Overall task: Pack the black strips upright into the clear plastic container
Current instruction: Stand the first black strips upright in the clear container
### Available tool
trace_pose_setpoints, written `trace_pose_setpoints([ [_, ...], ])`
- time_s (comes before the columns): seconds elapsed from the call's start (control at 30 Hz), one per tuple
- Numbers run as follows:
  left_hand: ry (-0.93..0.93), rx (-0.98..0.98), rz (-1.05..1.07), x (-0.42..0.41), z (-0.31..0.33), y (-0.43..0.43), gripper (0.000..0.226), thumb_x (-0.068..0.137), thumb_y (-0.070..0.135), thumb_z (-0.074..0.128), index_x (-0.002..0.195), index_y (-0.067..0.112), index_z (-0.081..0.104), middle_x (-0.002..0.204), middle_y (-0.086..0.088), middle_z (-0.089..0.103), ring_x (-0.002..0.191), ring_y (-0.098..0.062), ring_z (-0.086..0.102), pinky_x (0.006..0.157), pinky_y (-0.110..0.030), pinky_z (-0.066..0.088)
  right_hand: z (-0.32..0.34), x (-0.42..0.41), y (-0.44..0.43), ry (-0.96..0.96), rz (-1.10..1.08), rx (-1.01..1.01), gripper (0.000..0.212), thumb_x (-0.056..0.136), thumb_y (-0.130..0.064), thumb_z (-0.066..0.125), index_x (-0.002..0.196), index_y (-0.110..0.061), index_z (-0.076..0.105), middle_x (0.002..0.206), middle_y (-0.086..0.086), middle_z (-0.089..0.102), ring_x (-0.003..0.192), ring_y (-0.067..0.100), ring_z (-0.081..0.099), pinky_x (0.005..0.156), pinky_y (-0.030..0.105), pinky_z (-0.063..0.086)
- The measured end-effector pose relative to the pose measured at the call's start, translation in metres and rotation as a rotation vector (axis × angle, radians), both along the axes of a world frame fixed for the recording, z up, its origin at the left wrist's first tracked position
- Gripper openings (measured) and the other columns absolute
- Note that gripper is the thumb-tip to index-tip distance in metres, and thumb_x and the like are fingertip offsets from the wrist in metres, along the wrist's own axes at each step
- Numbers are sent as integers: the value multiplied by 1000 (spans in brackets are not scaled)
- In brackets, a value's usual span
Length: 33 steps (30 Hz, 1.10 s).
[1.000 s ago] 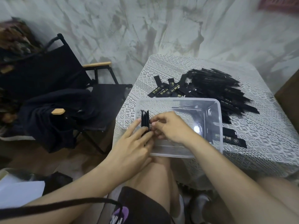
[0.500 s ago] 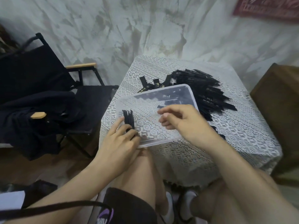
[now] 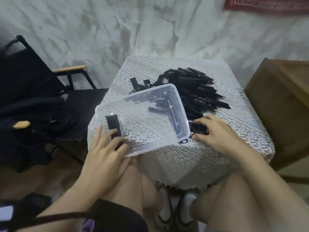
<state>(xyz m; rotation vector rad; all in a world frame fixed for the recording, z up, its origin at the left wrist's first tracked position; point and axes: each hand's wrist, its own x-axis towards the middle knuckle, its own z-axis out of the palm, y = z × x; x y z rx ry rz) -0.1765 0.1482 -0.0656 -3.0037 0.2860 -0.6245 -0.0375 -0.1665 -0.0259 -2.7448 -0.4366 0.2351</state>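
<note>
The clear plastic container [image 3: 181, 113] lies at the table's near left edge, tilted toward me. A small bunch of black strips [image 3: 113, 125] stands on edge against its left wall. My left hand [image 3: 105, 153] rests over the container's near left corner, with its fingers against that bunch. My right hand [image 3: 215, 131] is just right of the container, its fingers curled on a loose black strip [image 3: 198, 128] that lies on the cloth. The big heap of black strips [image 3: 197, 91] lies behind the container at the back right.
A white lace cloth [image 3: 234, 131] covers the small table. A black folding chair [image 3: 50, 91] draped with dark clothing stands to the left. A brown wooden cabinet [image 3: 280, 101] stands to the right. My bare knees are under the table's front edge.
My right hand has left the container and moved right onto a loose strip beside it. The left hand stays at the bunch. The camera view has shifted right.
</note>
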Motion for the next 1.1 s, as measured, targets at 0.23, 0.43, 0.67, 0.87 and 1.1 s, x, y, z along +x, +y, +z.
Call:
trace_pose_setpoints([
  [0.23, -27, 50, -35, 6, 1, 6, 60, 105, 46, 29, 89, 14, 77, 102, -7, 73, 114, -40, 61, 123, -61, 12, 15, 30, -2, -17, 63, -99, 28, 82, -45, 81, 103, -35, 65, 96, -15, 64, 94, 16, 61, 72, 31, 44],
  [0.43, 5, 54, -33, 11, 11, 6, 45, 95, 43, 42, 93, 16, 79, 98, -5, 74, 107, -40, 66, 123, -61, 15, 31, 34, -2, 32, -82, 279, 24, 85, -37, 81, 82, -18, 67, 71, -3, 68, 59, 13, 57, 58, 28, 40],
  [0.67, 12, 38, -44, 8, 10, 5, 39, 90, 39, 48, 93, 14, 78, 97, -6, 73, 106, -39, 65, 123, -61, 13, 0, 27, 36, 206, -128, 304, 17, 90, -32, 77, 86, -19, 65, 75, 4, 72, 52, 14, 60, 56, 34, 51],
  [0.87, 1, 21, -43, 6, 4, 5, 45, 97, 39, 40, 91, 14, 78, 101, -8, 72, 109, -40, 64, 120, -64, 20, 2, 33, 43, 44, -69, 100, 31, 83, -46, 79, 101, -30, 59, 89, -6, 65, 77, 17, 61, 57, 31, 38],
  [1.1, -3, 8, -45, 9, 6, 6, 40, 90, 39, 46, 91, 14, 78, 98, -6, 72, 107, -40, 65, 119, -65, 23, -3, 44, 42, 170, -71, 105, 33, 82, -48, 80, 100, -26, 64, 94, -2, 71, 86, 22, 67, 73, 39, 56],
])
